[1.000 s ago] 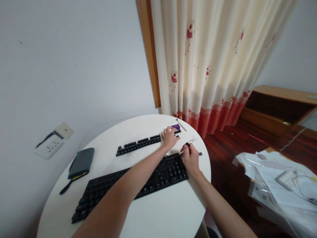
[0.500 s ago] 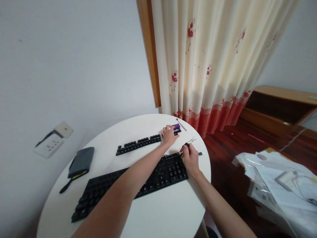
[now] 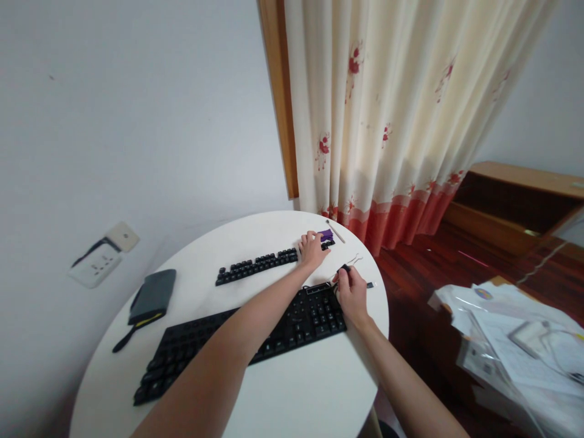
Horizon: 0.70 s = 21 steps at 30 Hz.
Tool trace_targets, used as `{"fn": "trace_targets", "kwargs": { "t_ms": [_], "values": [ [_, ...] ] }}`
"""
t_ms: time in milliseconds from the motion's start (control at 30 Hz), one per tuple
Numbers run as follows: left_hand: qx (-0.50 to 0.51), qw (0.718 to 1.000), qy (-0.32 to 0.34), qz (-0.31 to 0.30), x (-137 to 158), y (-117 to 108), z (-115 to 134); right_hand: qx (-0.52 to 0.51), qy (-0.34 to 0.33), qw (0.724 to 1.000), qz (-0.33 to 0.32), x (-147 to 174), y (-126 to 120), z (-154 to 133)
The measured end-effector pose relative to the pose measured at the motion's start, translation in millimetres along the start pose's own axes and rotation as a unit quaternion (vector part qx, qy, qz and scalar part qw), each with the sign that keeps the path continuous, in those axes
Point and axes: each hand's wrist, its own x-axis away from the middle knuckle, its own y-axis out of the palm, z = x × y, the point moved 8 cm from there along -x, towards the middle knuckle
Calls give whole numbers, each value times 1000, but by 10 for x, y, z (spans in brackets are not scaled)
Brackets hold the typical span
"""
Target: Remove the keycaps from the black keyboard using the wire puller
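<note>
My left hand rests with spread fingers over the right part of a row of loose black keycaps. A crumpled purple cloth lies just beyond its fingertips. My right hand is closed, pinching a small black keycap above the keyboard's upper right corner. Below both hands lies a black keyboard, partly covered by my left forearm; its upper part looks bare of keycaps. A thin wire tool sits just past my right hand, its near end hidden by the fingers.
A slim brush lies near the far edge of the round white table. At the left is a dark grey pouch with a strap. A small strip lies by the right edge. Papers in plastic are beyond the table.
The view has shifted slightly, so everything sits a little lower and to the right. Both hands keep nearly the same places on the table.
</note>
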Motion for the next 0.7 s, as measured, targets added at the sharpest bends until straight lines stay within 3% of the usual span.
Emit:
{"fn": "trace_targets", "kwargs": {
  "t_ms": [200,400,567,700],
  "values": [
    [10,1000,-5,8,14,-84,28,-2,-2,1000,-1,0,-1,2],
    [45,999,7,29,154,-468,22,0,-15,1000,-17,-21,43,10],
    [116,982,120,-88,668,-644,89,-23,-17,996,-90,-11,149,4],
    [162,964,141,-155,1182,-696,100,-9,-36,989,-140,18,212,-13]
  ]
}}
